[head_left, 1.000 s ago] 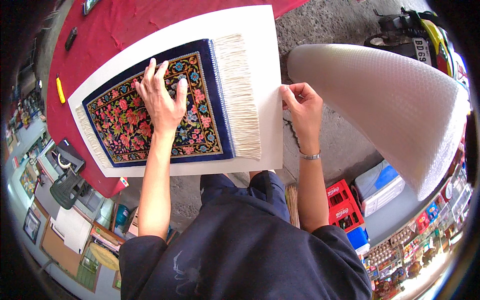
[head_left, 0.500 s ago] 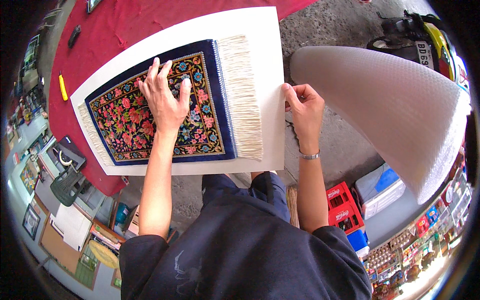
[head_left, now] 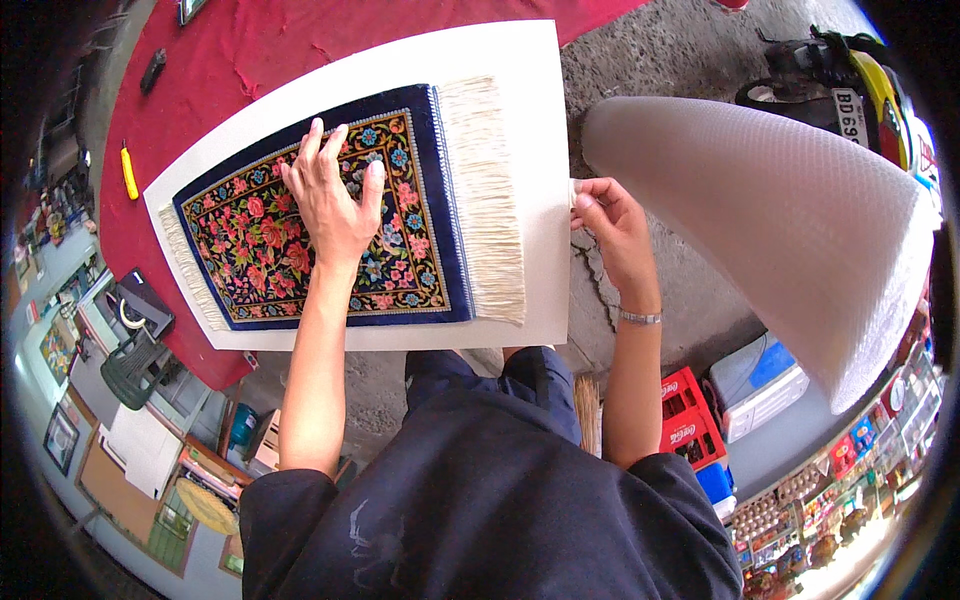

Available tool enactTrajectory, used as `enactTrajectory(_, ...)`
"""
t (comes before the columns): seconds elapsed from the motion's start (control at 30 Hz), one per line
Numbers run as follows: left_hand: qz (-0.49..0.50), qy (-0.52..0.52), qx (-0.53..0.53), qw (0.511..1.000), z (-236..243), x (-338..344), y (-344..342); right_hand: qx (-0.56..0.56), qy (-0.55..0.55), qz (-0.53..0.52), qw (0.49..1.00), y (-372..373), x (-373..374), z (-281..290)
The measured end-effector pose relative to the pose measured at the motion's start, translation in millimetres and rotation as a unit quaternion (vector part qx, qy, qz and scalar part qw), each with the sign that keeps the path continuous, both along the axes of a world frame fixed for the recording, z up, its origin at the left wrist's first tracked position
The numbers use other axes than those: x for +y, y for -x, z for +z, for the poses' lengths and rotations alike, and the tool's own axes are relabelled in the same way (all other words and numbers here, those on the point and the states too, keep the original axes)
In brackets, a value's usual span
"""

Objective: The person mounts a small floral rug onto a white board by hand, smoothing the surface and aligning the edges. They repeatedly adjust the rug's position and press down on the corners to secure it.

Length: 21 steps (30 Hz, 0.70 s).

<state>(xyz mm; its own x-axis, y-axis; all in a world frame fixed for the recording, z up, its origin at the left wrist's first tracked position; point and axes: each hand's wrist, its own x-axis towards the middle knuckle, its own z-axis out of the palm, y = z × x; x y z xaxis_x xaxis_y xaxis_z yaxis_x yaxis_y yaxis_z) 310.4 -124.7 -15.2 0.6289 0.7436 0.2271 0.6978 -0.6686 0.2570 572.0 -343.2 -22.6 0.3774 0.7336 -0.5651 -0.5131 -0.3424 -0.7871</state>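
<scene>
A small navy rug (head_left: pixel 255 235) with a floral pattern and cream fringes lies flat on a white board (head_left: pixel 545 130). My left hand (head_left: pixel 338 215) rests on the rug's middle, palm down, with its fingers spread. Just beyond the board's right edge, my right hand (head_left: pixel 618 232) is closed in a pinch. A small white bit shows at its fingertips against the edge; whether it belongs to the board or is a separate piece, I cannot tell.
A red cloth (head_left: pixel 215 75) covers the table under the board. On it lie a yellow cutter-like tool (head_left: pixel 129 172) and a black object (head_left: pixel 153 71). A large bubble-wrap roll (head_left: pixel 760 220) stands at right, near a motorcycle (head_left: pixel 850 100) and red crates (head_left: pixel 692 425).
My right hand has shifted slightly right and down, and its fingertips have moved from the board's edge to just outside it. The left hand stays spread on the rug.
</scene>
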Motion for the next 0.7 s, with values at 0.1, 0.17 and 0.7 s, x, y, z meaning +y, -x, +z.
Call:
enactTrajectory(0.1,-0.001,0.007,-0.004,1.0,1.1,0.0,-2.1,0.121,-0.03,-0.04,0.991,-0.6,1.6,-22.8)
enactTrajectory(0.17,0.001,0.008,0.003,1.0,1.3,0.0,-2.3,0.209,-0.072,-0.054,0.974,9.4,4.2,-35.9)
enactTrajectory(0.7,0.009,-0.004,0.004,1.0,-2.2,-2.2,-3.1,0.12,0.011,-0.146,0.982,25.0,11.2,-6.0)
